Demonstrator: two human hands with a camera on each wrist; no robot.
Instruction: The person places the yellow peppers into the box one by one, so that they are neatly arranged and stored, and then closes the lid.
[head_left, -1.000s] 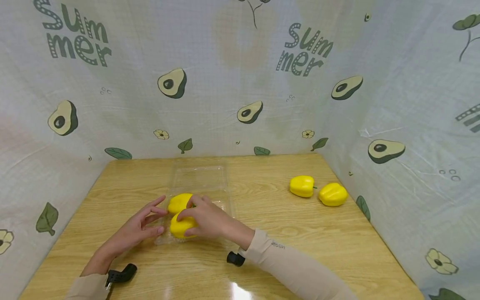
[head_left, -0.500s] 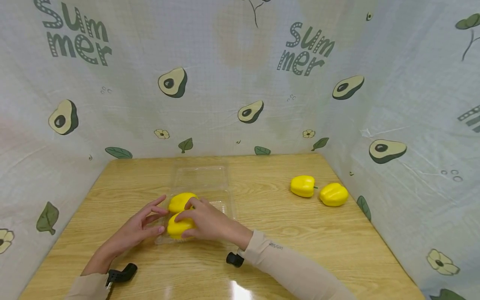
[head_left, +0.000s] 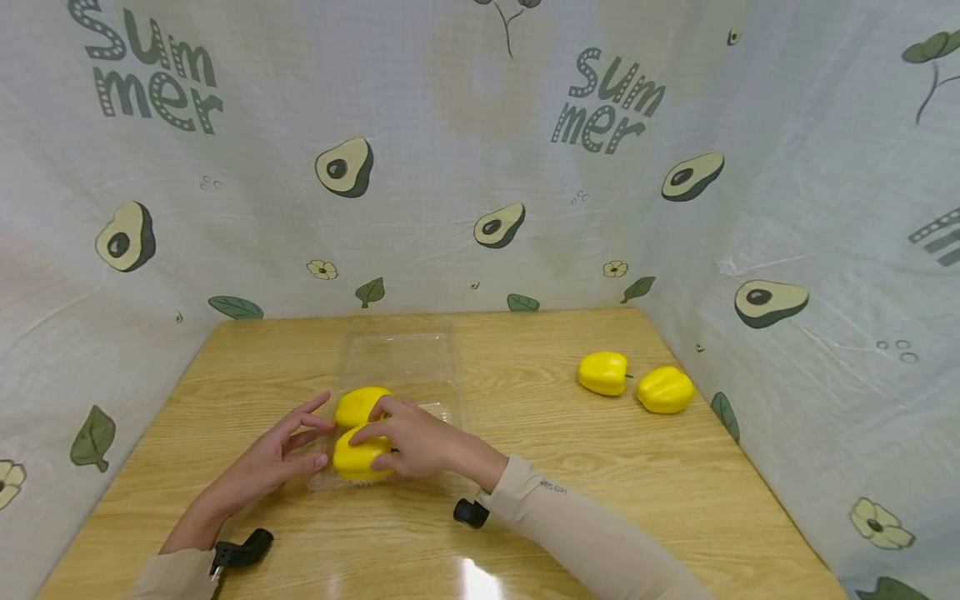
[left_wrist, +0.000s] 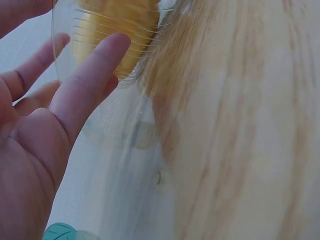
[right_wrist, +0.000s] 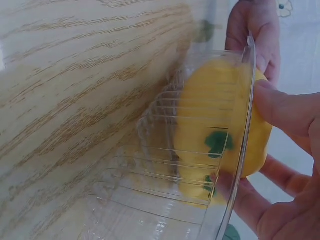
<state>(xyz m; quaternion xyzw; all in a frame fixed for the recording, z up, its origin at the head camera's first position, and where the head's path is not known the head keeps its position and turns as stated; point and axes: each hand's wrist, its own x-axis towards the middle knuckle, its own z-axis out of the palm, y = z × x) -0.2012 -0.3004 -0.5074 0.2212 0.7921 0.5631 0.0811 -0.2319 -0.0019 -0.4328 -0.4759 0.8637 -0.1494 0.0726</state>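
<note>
Two yellow bell peppers lie in the left part of a clear plastic clamshell box [head_left: 438, 410]. My right hand [head_left: 423, 437] reaches over the box wall and holds the nearer pepper [head_left: 358, 457], thumb on one side and fingers on the other. Just behind it sits the farther pepper [head_left: 360, 406], partly covered by the right fingers. Through the clear wall in the right wrist view, green stems show on the yellow peppers [right_wrist: 210, 110]. My left hand [head_left: 288, 446], fingers extended, is at the box's left side, and in the left wrist view its fingertips [left_wrist: 117, 45] meet the clear wall.
The box's lid [head_left: 397, 354] lies folded back behind it. Two more yellow peppers, one with a stem [head_left: 603, 372] and another beside it [head_left: 666, 389], rest at the table's right. A patterned cloth [head_left: 450, 167] encloses the wooden table [head_left: 570, 467] on its back and sides.
The nearer pepper has shifted slightly left and settled in the box, with my right hand on it throughout. My left hand has stayed where it was.
</note>
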